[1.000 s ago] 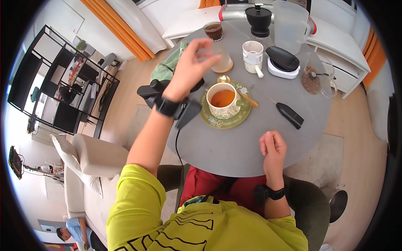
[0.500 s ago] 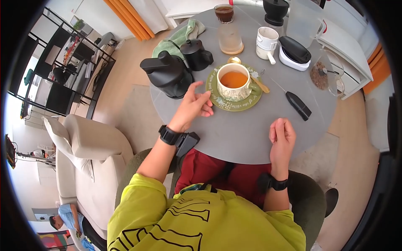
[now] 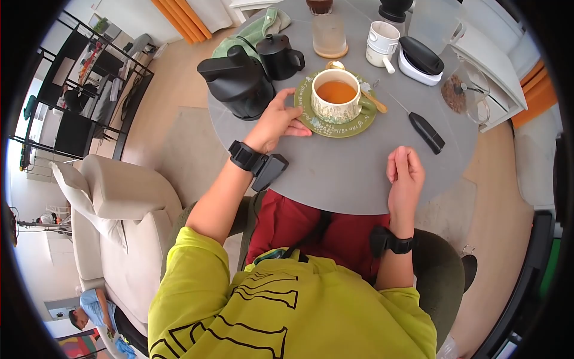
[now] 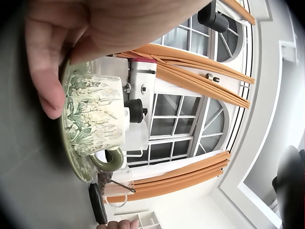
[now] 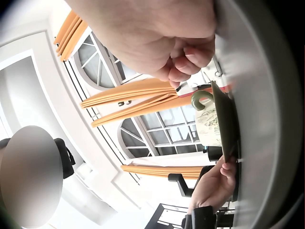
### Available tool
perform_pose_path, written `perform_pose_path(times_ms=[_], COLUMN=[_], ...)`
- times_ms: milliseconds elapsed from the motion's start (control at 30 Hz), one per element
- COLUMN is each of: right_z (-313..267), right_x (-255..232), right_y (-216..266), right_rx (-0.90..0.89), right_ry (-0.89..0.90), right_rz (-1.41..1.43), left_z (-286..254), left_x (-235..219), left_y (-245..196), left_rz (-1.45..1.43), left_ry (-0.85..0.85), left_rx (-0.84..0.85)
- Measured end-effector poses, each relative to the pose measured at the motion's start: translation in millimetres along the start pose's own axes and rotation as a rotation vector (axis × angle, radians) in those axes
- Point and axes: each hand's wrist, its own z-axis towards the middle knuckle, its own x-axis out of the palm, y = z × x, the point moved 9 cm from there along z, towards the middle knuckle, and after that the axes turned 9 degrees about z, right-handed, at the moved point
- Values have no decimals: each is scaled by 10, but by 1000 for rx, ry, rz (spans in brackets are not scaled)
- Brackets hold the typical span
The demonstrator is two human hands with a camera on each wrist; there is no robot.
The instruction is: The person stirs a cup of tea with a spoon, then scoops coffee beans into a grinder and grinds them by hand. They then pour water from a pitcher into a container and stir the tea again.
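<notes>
A green saucer bears a patterned cup of amber liquid, a gold spoon and a wooden-handled utensil. My left hand grips the saucer's left rim, its thumb by the top edge and other fingers low at the side. The left wrist view shows those fingers beside the saucer, partly hidden by the hand. At the table's near edge, my right hand lies idle with fingers loosely curled around nothing. These curled fingers also show in the right wrist view.
Left of the saucer stand a black kettle, a black lidded pot and a green cloth. Behind it are a glass and white cup. A black handheld frother lies right; a scale stands beyond.
My left hand has come down from over the back of the table to the saucer's left rim and taken hold there. The right hand keeps its place near the table edge.
</notes>
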Motion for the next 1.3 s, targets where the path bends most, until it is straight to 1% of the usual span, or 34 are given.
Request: perform_pose_path(times_ms=[167,233,500,633,800,967,1033,1167,1300], right_z=[49,43,56,70,66,69,68,56,60], right_x=[-7,-58,-84,-103,-91,-79,-61,-26,-3], right_y=[26,52,49,39,36,23,25,51,33], right_rx=[-29,-57,-69,-75,-71,-81,-89,-105,-107], right_ry=[-17,-76,-89,-86,-94,-94,-86,-112,-81], right_rz=[-5,75,73,85,73,33,-43,-121,-191], left_z=[-104,-212,-604,-703,-804,-845,-843,-864,-862], left_x=[19,43,75,57,75,70,60,61,19], left_y=[10,40,153,233,261,283,300,334,333], left_rz=[-3,-10,-32,-49,-40,-76,-85,-132,-146], left_ry=[36,49,67,78,135,172,191,267,348], left_rx=[-2,-10,-25,-43,-42,-51,-58,-72,-83])
